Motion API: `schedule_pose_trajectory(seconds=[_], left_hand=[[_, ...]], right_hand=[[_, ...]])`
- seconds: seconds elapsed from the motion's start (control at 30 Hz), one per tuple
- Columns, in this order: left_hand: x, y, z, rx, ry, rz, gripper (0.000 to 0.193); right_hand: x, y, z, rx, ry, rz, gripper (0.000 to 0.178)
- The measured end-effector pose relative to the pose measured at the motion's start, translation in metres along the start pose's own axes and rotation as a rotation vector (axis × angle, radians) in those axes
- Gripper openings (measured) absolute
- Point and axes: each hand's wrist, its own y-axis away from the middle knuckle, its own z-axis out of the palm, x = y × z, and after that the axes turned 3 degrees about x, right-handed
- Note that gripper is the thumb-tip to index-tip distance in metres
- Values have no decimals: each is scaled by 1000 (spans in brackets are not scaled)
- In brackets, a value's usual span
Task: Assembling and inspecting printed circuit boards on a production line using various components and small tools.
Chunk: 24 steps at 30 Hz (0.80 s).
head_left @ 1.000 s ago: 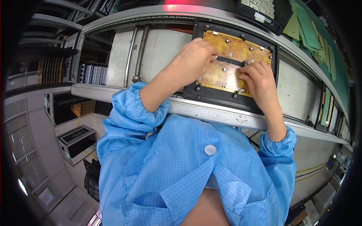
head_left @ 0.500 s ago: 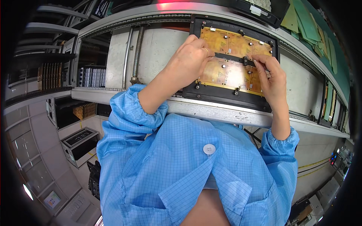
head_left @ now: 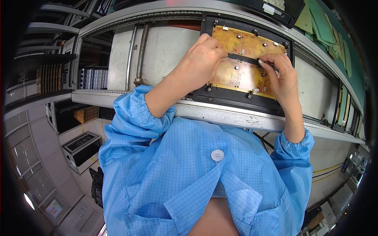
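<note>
A black fixture frame (head_left: 244, 98) lies across the rails in front of me. It holds two rows of yellow circuit boards (head_left: 225, 74) with small white and black parts, and a dark bar (head_left: 240, 58) runs between the rows. My left hand (head_left: 202, 59), a ring on one finger, is closed at the left part of this bar. Whatever its fingertips pinch is hidden. My right hand (head_left: 282, 72) is closed on the small black clip (head_left: 259, 60) at the middle of the bar, thumb and forefinger around it. Further black clips (head_left: 255, 33) stand along the frame's edges.
A metal front rail (head_left: 232, 110) runs between me and the fixture. Left of it are a threaded rod (head_left: 143, 51) and a smooth rod (head_left: 131, 55). A black bin (head_left: 289, 13) and green sheets (head_left: 322, 23) lie at the far right.
The fixture has shifted slightly to the right along the rails. My right fingertips have closed in on the middle clip. My left hand has stayed at the bar, moving slightly with the fixture.
</note>
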Motion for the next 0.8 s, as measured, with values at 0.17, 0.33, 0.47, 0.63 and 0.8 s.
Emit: schedule_pose_trajectory(seconds=[0.17, 0.33, 0.47, 0.63, 0.8], left_hand=[[-1, 1, 3, 34, -13, 21, 13], [-5, -1, 6, 16, -5, 6, 13], [2, -3, 3, 11, -14, 33, 12], [0, -8, 3, -60, -23, 57, 14], [0, -5, 5, -57, -8, 72, 18]], right_hand=[[0, -2, 2, -20, 132, -94, 16], [2, -6, 4, -64, 188, -108, 17], [-1, -6, 0, -53, 232, -122, 16], [4, -6, 4, -98, 279, -97, 15], [3, -3, 9, -79, 286, -93, 13]])
